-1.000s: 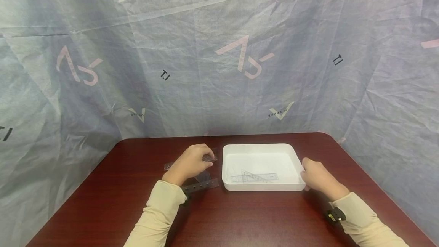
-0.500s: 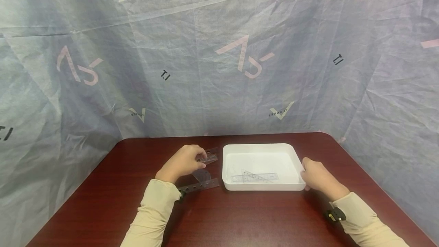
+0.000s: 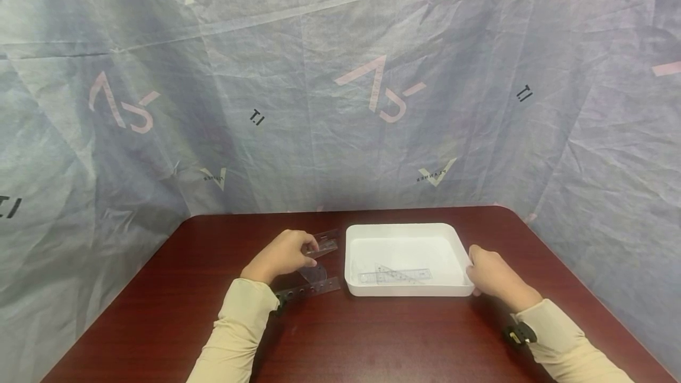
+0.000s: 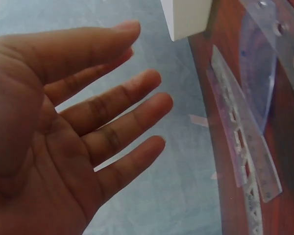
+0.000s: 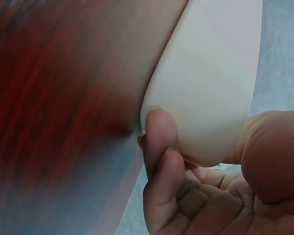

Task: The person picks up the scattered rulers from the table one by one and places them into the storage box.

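Observation:
My left hand [image 3: 284, 255] hovers over a group of clear plastic drawing tools left of the white tray [image 3: 409, 291]. Its fingers are loosely bent and apart, with nothing between them in the left wrist view. Below lie a blue-tinted protractor [image 4: 257, 63], a strip with round holes [image 3: 326, 285] and overlapping clear rulers [image 4: 247, 127]. My right hand [image 3: 492, 273] grips the tray's right end, thumb and curled fingers around the white wall [image 5: 201, 83]. Inside the tray, a clear ruler [image 3: 367, 278] and a set square [image 3: 384, 272] overlap near its front wall.
The dark red table [image 3: 372, 341] has rounded back corners. A grey cloth curtain [image 3: 319, 152] with printed letters hangs behind and on both sides. Dark wrist devices [image 3: 521, 333] sit at the cuffs of both sleeves.
My left hand has drawn back a little to the left and lowered slightly, uncovering more of the rulers at the back. My right hand and the tray have stayed put.

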### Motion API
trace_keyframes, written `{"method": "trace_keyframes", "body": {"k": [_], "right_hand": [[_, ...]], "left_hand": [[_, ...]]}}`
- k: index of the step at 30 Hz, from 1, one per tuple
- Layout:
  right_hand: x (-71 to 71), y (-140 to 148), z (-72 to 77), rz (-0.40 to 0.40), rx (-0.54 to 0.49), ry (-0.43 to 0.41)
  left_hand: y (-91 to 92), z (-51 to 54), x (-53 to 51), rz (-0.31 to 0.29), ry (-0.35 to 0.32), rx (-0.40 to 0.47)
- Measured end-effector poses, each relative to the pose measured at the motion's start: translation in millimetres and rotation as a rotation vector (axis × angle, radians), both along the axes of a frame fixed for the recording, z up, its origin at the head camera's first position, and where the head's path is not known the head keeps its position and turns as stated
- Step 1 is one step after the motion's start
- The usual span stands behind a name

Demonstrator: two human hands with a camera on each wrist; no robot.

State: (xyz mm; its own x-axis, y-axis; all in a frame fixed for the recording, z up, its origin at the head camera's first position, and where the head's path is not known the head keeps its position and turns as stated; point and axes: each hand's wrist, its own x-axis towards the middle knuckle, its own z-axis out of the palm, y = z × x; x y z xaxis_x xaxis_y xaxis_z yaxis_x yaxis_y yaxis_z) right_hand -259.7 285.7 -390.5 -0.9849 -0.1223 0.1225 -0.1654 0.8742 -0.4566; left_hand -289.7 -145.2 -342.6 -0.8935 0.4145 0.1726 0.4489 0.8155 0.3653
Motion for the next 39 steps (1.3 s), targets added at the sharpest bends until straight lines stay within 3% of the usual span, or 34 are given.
{"method": "trace_keyframes", "body": {"k": [13,24,39], "right_hand": [[-0.9,1,-0.7,0.009,0.003,0.019],[-1.1,1,-0.2,0.012,0.014,0.028],[-2.6,3,-2.6,0.015,0.025,0.033]], "left_hand": [[-4.1,-15.9,-4.6,-0.030,-0.114,-0.009],[1.8,-23.6,-3.1,-0.087,-0.142,-0.031],[8.3,-33.5,-4.9,-0.078,-0.175,-0.067]]}}
